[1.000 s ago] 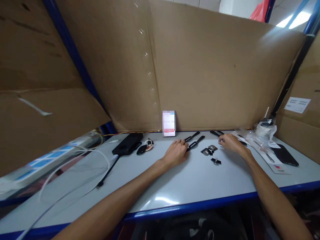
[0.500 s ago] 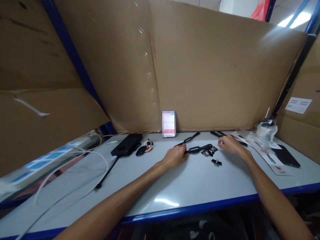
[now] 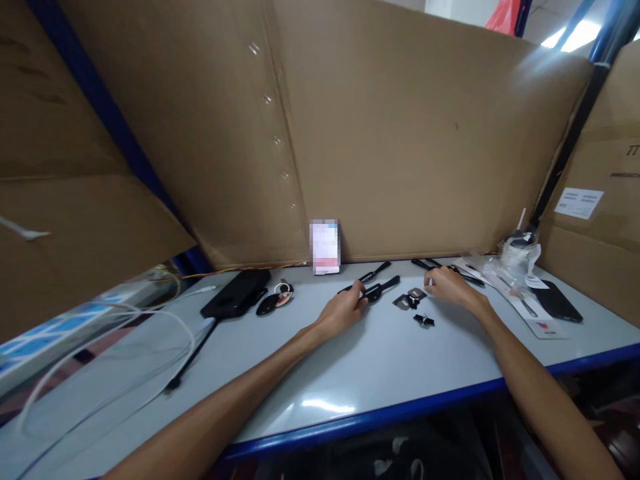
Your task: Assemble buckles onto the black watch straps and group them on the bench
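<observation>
My left hand (image 3: 343, 305) is closed around the near end of a black slotted tool (image 3: 383, 288), whose other end points right, a little above the table. Just behind it lies a second black slotted tool (image 3: 375, 272). My right hand (image 3: 453, 287) is low over the table at the back right, fingers curled down; whether anything is between the fingertips is hidden. More black tools (image 3: 424, 264) lie right behind its fingers. Between my hands are small dark flat pieces (image 3: 403, 302) and a black wing-shaped piece with a metal bit (image 3: 424, 321).
A phone (image 3: 325, 247) with a blurred screen leans on the cardboard wall (image 3: 375, 133). To the left are keys (image 3: 280, 297), a black box (image 3: 237, 293), white cables (image 3: 193, 333) and a power strip (image 3: 75, 320). Clear packaging (image 3: 505, 270) and a black phone-like slab (image 3: 557, 300) lie right.
The view has shifted, so the scene sits further left. The slotted tool in my left hand has turned and its free end tilts up more. My right hand stays near the black tools.
</observation>
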Available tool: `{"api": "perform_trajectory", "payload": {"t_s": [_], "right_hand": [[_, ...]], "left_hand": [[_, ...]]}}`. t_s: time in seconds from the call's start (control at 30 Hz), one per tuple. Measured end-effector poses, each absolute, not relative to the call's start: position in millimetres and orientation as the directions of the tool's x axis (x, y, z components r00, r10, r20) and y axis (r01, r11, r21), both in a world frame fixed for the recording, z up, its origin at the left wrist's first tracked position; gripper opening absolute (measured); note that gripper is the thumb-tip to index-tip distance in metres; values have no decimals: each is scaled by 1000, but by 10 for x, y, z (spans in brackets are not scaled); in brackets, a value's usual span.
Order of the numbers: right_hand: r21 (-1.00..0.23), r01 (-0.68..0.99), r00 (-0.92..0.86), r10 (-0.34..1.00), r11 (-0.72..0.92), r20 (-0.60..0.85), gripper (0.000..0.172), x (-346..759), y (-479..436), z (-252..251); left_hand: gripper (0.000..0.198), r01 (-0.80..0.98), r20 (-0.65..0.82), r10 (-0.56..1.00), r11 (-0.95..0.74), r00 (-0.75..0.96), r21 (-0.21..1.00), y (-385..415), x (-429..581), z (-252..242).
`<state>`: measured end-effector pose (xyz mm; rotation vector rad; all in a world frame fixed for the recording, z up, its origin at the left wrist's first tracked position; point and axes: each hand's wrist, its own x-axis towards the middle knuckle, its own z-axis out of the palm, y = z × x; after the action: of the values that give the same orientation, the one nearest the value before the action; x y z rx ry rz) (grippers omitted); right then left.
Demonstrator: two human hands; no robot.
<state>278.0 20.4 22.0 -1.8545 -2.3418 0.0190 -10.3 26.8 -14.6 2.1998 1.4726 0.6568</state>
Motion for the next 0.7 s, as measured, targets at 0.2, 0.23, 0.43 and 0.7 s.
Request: {"api": "perform_trajectory", "payload": {"t_s": [0.2, 0.23, 0.43, 0.7], "right_hand": [[-134, 940, -299, 947, 313, 115, 32, 2736, 227, 140], [-140, 931, -325, 939, 338, 109, 36, 2738, 236, 130], [-201, 873, -431, 896, 444, 106, 46, 2756, 305, 73], [-352, 884, -326, 945, 308, 10, 31, 2841, 369, 36]], "left_hand": [[26, -49, -97, 919, 125, 383, 991, 144, -11, -70], [24, -160, -103, 906, 183, 411, 970, 114, 5, -59], [13, -328, -198, 889, 348, 412, 878, -18, 83, -13], [13, -232, -106, 902, 220, 419, 948, -64, 158, -58]]}}
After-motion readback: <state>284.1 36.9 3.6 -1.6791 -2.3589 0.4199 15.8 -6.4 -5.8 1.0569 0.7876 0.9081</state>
